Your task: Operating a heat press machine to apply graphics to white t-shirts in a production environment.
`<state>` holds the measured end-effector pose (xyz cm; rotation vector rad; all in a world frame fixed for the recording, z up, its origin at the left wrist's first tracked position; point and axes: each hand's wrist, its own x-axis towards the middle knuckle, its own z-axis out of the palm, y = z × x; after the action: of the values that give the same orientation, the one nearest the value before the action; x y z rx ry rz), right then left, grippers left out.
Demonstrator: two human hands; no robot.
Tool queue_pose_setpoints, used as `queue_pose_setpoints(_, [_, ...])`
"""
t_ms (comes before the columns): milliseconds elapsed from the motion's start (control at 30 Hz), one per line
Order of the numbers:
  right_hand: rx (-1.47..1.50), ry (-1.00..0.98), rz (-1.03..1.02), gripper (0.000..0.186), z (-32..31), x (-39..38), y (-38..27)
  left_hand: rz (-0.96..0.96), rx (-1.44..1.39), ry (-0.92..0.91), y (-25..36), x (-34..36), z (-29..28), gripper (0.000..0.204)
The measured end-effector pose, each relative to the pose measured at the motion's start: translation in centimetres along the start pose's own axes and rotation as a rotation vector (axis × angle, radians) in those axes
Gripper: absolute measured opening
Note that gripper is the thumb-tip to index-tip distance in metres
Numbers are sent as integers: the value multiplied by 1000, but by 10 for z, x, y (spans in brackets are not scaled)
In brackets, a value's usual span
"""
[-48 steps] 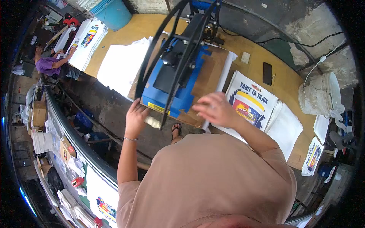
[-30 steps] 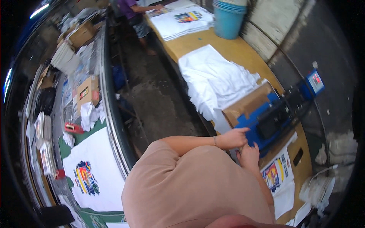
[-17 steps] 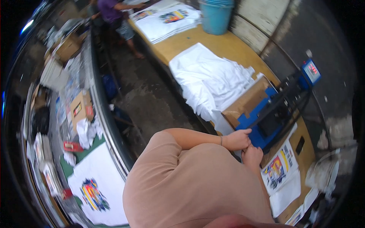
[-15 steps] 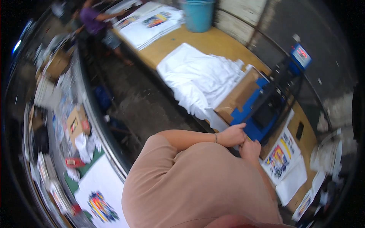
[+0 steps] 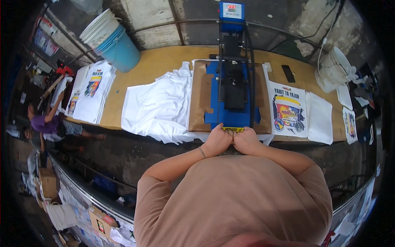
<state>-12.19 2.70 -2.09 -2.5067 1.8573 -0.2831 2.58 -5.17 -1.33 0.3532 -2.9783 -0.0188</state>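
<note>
So far, the printed cloth [image 5: 288, 113] looks done, the plain cloth [image 5: 158, 103] shows no print, and my left hand [image 5: 217, 140] and right hand [image 5: 248, 141] have fingers gripping the heat press lever [image 5: 251, 96].

press [image 5: 235, 92]: matt black metal; white cloth [image 5: 158, 105]: matt, creased

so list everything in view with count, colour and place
heat press: 1, blue and black, table's middle
table: 1, yellow, under press
plain fabric: 1 pile, white, left of press
printed fabric: several pieces, white, both sides of press
phone: 1, black, right of press
nested buckets: several, white and blue, back left
single buckets: 2, white, table's right and lower left
cardboard boxes: at least 2, brown, lower left
co-worker: at least 1, purple top, far left
bracelet: 1, silvery, left wrist
left grip, right grip: 2, bare, on press's front
</note>
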Motion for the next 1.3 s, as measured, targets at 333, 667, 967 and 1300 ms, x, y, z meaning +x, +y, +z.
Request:
queue_pose_setpoints(333, [-12,-5,5,8,-4,0,-7,42,36,118,-1,-3,5,13])
queue_pose_setpoints(667, [-62,10,12,14,-4,0,-10,13,7,76,-2,-6,6,12])
queue_pose_setpoints(967, [4,-219,-8,12,-26,5,-8,116,-73,60,-9,-8,-5,13])
queue_pose_setpoints(1300, [-105,-52,-155,24,-184,15,-24,92,46,76,0,12,-177,23])
